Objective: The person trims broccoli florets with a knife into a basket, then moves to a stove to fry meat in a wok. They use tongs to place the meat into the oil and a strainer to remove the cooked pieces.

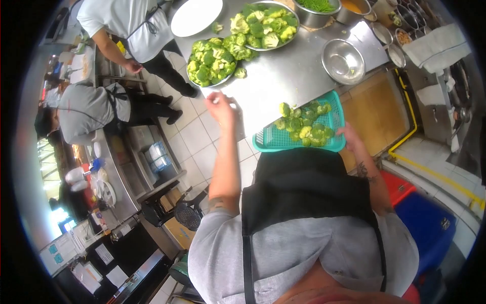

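My right hand (349,136) grips the right end of a teal plastic basket (338,112), which lies against my apron and the table's near edge. Broccoli florets (307,124) fill part of this basket. Over the table's left corner is my left hand (220,105), its fingers curled in; a small pale spot shows at them, too small to name. Just beyond that hand, a round plate is heaped with broccoli (210,63). A metal bowl piled with more broccoli (268,28) stands behind, and loose florets (241,73) lie between them.
On the steel table (283,71) are a white oval plate (196,16), a metal bowl (343,62) and a pot of chopped greens (317,5). Two people in aprons (91,112) stand at the left. A blue bin (424,223) is by my right side.
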Available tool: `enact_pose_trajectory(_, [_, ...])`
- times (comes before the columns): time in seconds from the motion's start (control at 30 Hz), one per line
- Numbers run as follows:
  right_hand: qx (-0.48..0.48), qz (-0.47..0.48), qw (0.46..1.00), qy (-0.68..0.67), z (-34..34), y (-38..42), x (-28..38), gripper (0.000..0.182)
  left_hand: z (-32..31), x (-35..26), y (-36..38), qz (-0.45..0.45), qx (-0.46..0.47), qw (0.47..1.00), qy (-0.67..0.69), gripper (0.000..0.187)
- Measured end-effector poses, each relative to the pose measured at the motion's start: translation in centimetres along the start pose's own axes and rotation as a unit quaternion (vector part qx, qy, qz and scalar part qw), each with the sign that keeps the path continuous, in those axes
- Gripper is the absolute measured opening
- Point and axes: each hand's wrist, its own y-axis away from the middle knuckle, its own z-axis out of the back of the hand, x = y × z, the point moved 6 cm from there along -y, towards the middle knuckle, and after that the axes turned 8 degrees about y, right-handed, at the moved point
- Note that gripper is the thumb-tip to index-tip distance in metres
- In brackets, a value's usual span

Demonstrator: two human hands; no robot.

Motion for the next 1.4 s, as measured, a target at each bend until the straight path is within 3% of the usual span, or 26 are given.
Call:
enact_pose_trajectory(0.1, [0.009, 0.002, 1.0, -0.014, 0.1, -0.5, -0.5, 0.075, 1.2, -0.5, -6.8, 0.118, 0.008, 0.984, 0.132, 0.035])
enact_pose_trajectory(0.2, [0.009, 0.004, 1.0, -0.01, -0.1, -0.5, -0.9, 0.076, 0.7, -1.0, -8.6, 0.175, 0.064, 0.974, 0.125, 0.038])
enact_pose_trajectory(0.33, [0.008, 0.007, 1.0, -0.006, -0.9, -0.2, -0.6, 0.078, 0.4, -2.1, -8.1, 0.16, 0.076, 0.982, 0.072, 0.045])
enact_pose_trajectory(0.6, [-0.001, 0.02, 1.0, 0.001, -0.7, -0.2, -0.6, 0.076, 2.2, -2.1, 0.2, 0.203, 0.136, 0.969, -0.041, 0.049])
enact_pose_trajectory(0.7, [-0.012, 0.009, 1.0, 0.002, -0.5, -0.4, -0.5, 0.073, 1.9, -1.7, 4.3, 0.208, 0.173, 0.963, -0.006, 0.046])
enact_pose_trajectory(0.77, [-0.012, 0.005, 1.0, 0.005, -0.4, -0.5, -0.8, 0.07, 2.5, 0.2, 5.6, 0.221, 0.204, 0.951, -0.07, 0.047])
enact_pose_trajectory(0.93, [-0.004, -0.001, 1.0, 0.016, -0.1, -0.9, -0.5, 0.064, -0.4, -1.8, 11.3, 0.222, 0.205, 0.947, -0.109, 0.049])
enact_pose_trajectory(1.03, [-0.007, -0.004, 1.0, 0.02, -0.1, -0.7, -0.1, 0.062, -1.7, -2.5, 12.8, 0.183, 0.228, 0.946, -0.138, 0.047])
enact_pose_trajectory(1.07, [0.003, -0.008, 1.0, 0.016, -0.1, -0.4, 0.0, 0.061, -1.1, -1.2, 12.2, 0.083, 0.233, 0.95, -0.189, 0.039])
enact_pose_trajectory(1.17, [0.021, -0.012, 1.0, 0.016, 0.2, 0.1, 0.5, 0.061, -3.5, -3.5, 14.6, -0.053, 0.275, 0.927, -0.25, 0.034])
enact_pose_trajectory(1.2, [0.019, -0.011, 1.0, 0.021, 0.3, 0.3, 0.4, 0.061, -4.2, -4.2, 15.5, -0.052, 0.259, 0.924, -0.278, 0.033])
enact_pose_trajectory(1.3, [0.026, -0.012, 0.999, 0.042, 1.7, 0.0, -0.3, 0.061, -5.5, -3.4, 18.1, -0.185, 0.26, 0.873, -0.369, 0.035])
enact_pose_trajectory(1.4, [0.062, -0.013, 0.996, 0.059, 2.8, -0.3, 0.4, 0.061, -6.6, -1.9, 20.7, -0.274, 0.245, 0.861, -0.351, 0.043])
